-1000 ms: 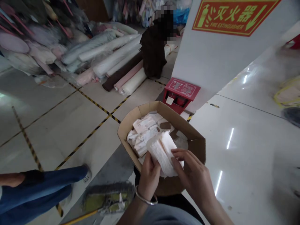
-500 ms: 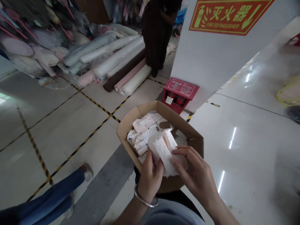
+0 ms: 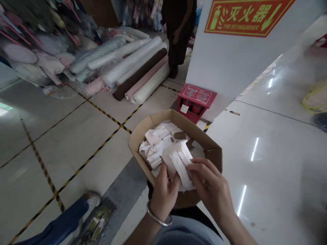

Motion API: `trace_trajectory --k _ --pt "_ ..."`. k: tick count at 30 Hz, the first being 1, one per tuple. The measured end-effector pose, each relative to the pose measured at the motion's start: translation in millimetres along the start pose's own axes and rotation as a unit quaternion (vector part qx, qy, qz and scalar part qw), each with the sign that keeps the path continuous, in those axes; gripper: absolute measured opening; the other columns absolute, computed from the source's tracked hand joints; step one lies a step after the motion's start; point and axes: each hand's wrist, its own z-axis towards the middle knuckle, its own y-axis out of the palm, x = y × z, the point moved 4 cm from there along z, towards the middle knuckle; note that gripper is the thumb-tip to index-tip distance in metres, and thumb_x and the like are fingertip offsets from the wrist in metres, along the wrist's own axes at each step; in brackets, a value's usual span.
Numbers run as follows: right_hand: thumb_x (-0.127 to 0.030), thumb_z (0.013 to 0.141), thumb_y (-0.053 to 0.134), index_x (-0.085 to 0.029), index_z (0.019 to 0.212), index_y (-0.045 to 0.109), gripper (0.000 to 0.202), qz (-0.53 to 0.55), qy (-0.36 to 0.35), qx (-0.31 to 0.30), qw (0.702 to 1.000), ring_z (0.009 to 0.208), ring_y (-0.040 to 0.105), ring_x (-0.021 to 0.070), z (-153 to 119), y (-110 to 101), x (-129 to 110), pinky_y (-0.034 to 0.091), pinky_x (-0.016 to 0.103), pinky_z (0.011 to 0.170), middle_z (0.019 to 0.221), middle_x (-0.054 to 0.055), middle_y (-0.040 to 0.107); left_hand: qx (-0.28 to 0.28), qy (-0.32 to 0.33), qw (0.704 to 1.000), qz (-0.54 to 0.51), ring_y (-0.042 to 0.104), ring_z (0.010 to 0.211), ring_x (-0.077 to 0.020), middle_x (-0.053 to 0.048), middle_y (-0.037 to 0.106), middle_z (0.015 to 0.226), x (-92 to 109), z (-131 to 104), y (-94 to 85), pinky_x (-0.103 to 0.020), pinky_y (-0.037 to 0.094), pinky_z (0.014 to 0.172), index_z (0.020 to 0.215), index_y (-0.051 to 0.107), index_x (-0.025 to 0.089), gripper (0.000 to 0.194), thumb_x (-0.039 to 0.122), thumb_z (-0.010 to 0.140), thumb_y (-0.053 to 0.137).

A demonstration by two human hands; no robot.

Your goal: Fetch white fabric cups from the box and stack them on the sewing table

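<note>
A stack of white fabric pieces (image 3: 178,161) is held over an open cardboard box (image 3: 148,124). My left hand (image 3: 165,190) grips the stack's lower left side, thumb and fingers closed on it. On the right side, my right hand (image 3: 211,178) pinches the layered edges between thumb and fingertips. Several white and pale pink bundles (image 3: 155,139) lie in the box beneath, along with a small brown piece (image 3: 179,135). The underside of the stack is hidden, and I cannot make out the exact kind of the pieces.
Beyond the box, a red fire extinguisher case (image 3: 196,98) stands against a white pillar (image 3: 217,61). Wrapped fabric rolls (image 3: 138,64) lie on the floor. A person in dark clothes (image 3: 178,37) stands behind. Another person's blue-trousered leg (image 3: 61,221) is at lower left.
My right fingers have shifted on the stack, and its layers now sit closer together. The person at lower left has moved down and left; the person behind has shifted slightly right, with an arm lowered.
</note>
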Motion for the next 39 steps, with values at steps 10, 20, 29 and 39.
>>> trace_trajectory --k 10,20,29,39 --pt "-0.026 0.085 0.058 -0.024 0.093 0.060 0.008 0.038 0.014 -0.013 0.999 0.092 0.058 0.0143 2.3 -1.2 1.2 0.049 0.025 0.073 0.101 0.004 0.056 0.009 0.006 1.000 0.015 0.048 0.123 -0.0248 -0.017 0.047 0.134 3.4 -1.0 -0.5 -0.039 0.040 0.103 0.127 0.037 0.015 0.044 0.029 0.086 0.044" --pt "-0.022 0.085 0.056 -0.023 0.088 0.059 0.004 0.033 0.027 0.002 0.999 0.086 0.059 0.0164 1.9 -1.1 1.9 0.050 0.028 0.066 0.099 0.005 0.056 0.004 0.006 1.000 0.008 0.051 0.120 -0.0254 -0.016 0.052 0.128 5.5 -0.4 3.0 -0.039 0.043 0.098 0.124 0.040 0.016 0.040 0.026 0.085 0.045" --pt "-0.022 0.085 0.054 -0.022 0.084 0.058 0.003 0.061 0.040 0.005 0.997 0.087 0.059 0.0151 2.6 -1.9 3.5 0.049 0.024 0.063 0.096 0.005 0.057 -0.003 -0.001 1.000 0.010 0.045 0.126 -0.0265 -0.018 0.046 0.135 3.1 -1.1 5.1 -0.042 0.040 0.103 0.129 0.036 0.015 0.046 0.028 0.086 0.045" --pt "-0.017 0.085 0.052 -0.022 0.085 0.056 0.007 0.049 0.020 0.041 0.998 0.089 0.059 0.0157 4.8 -3.8 1.5 0.048 0.027 0.069 0.092 0.004 0.059 -0.008 0.004 1.000 0.014 0.046 0.125 -0.0258 -0.016 0.048 0.134 9.2 2.3 7.0 -0.040 0.039 0.103 0.127 0.038 0.017 0.042 0.026 0.086 0.045"
